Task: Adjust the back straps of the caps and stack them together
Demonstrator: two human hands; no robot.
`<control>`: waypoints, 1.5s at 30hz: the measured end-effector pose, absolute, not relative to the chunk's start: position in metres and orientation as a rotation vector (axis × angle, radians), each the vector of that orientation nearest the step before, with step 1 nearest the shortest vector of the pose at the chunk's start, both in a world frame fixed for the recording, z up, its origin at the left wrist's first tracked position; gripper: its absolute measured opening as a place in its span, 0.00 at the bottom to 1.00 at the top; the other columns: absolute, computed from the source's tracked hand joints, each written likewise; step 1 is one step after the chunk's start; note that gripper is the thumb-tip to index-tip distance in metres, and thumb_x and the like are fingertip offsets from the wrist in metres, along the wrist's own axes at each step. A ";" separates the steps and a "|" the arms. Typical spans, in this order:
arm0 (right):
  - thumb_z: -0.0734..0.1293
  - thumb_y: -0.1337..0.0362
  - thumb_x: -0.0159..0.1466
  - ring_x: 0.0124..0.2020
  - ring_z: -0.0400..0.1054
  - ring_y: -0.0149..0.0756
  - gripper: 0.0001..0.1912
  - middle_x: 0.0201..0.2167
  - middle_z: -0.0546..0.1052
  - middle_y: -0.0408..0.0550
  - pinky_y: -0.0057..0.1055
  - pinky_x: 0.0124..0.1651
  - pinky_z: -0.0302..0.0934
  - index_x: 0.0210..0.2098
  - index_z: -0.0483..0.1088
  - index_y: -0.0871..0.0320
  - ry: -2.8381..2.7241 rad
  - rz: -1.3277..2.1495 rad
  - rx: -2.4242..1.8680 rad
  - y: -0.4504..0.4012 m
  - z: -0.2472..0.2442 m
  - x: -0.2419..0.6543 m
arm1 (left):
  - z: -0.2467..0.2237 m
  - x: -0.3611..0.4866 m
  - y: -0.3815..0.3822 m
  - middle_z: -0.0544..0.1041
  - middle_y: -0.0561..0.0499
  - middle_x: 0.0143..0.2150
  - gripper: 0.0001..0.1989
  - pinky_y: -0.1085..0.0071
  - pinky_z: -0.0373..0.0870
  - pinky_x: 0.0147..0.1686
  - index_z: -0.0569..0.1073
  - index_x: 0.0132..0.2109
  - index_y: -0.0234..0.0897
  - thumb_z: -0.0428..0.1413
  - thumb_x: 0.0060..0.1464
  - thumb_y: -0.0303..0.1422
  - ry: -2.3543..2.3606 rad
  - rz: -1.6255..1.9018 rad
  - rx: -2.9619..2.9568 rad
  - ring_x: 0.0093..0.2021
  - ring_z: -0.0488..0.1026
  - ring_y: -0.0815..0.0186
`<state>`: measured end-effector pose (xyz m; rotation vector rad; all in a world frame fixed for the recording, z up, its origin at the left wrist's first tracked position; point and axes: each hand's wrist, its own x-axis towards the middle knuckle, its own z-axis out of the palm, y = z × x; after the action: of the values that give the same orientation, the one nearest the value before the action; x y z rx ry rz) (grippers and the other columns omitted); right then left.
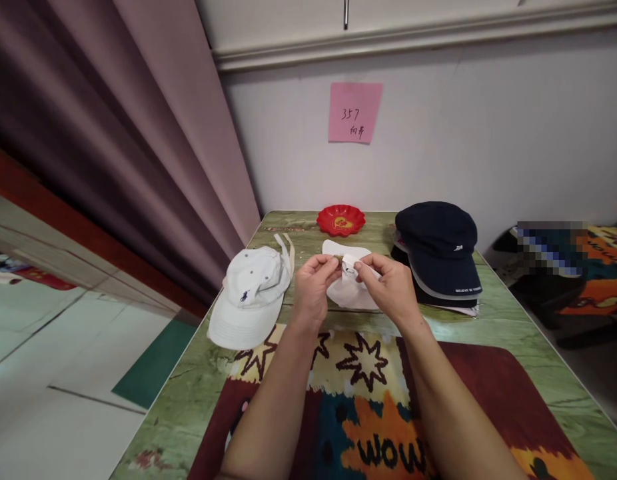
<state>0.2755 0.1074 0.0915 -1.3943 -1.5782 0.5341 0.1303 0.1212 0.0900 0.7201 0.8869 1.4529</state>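
A white cap [351, 293] is between my hands over the table, its brim pointing to the far side. My left hand [314, 283] is closed in a pinch at the cap's strap, by a small brownish piece that looks like a metal buckle [338, 258]. Opposite it, my right hand [388, 280] pinches the white strap [349, 264] between thumb and fingers. The fingers partly cover the fastening. To the left lies a second white cap [253, 287] with a small dark logo and loose straps sticking up at its back.
Dark navy caps [438, 247] sit stacked at the right. At the back stands a red scalloped dish [341, 220]. A colourful mat [368, 393] covers the front of the green wood-patterned table [178, 407]. A pink note [355, 113] is on the wall; a curtain [188, 120] hangs left.
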 end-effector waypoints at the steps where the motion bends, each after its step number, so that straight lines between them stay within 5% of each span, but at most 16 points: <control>1: 0.66 0.56 0.64 0.20 0.62 0.29 0.13 0.23 0.77 0.40 0.27 0.29 0.52 0.28 0.75 0.55 -1.576 0.526 -1.395 0.107 0.092 0.276 | 0.090 0.130 0.121 0.77 0.52 0.30 0.13 0.73 0.73 0.39 0.76 0.30 0.32 0.70 0.38 0.34 0.890 1.459 0.721 0.33 0.74 0.71; 7: 0.65 0.56 0.64 0.18 0.58 0.28 0.12 0.23 0.78 0.41 0.28 0.28 0.50 0.30 0.76 0.56 -1.588 0.487 -1.435 0.108 0.091 0.274 | 0.092 0.129 0.121 0.77 0.52 0.30 0.14 0.73 0.74 0.39 0.76 0.30 0.32 0.70 0.37 0.34 0.897 1.463 0.713 0.32 0.75 0.71; 24: 0.66 0.58 0.64 0.25 0.67 0.30 0.11 0.25 0.78 0.41 0.27 0.31 0.54 0.30 0.76 0.56 -1.663 0.535 -1.307 0.110 0.087 0.276 | 0.092 0.127 0.122 0.78 0.52 0.31 0.15 0.72 0.73 0.38 0.78 0.31 0.32 0.71 0.35 0.34 0.897 1.459 0.708 0.31 0.75 0.71; 45: 0.65 0.58 0.63 0.21 0.61 0.30 0.09 0.24 0.77 0.41 0.27 0.27 0.51 0.33 0.76 0.55 -1.734 0.577 -1.399 0.109 0.096 0.296 | 0.093 0.113 0.125 0.78 0.51 0.31 0.15 0.71 0.73 0.37 0.78 0.31 0.32 0.71 0.38 0.35 0.953 1.346 0.848 0.31 0.75 0.69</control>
<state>0.2964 0.1089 0.0963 -1.3985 -1.7344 0.5770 0.1132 0.1251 0.0930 0.8475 0.9525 1.3459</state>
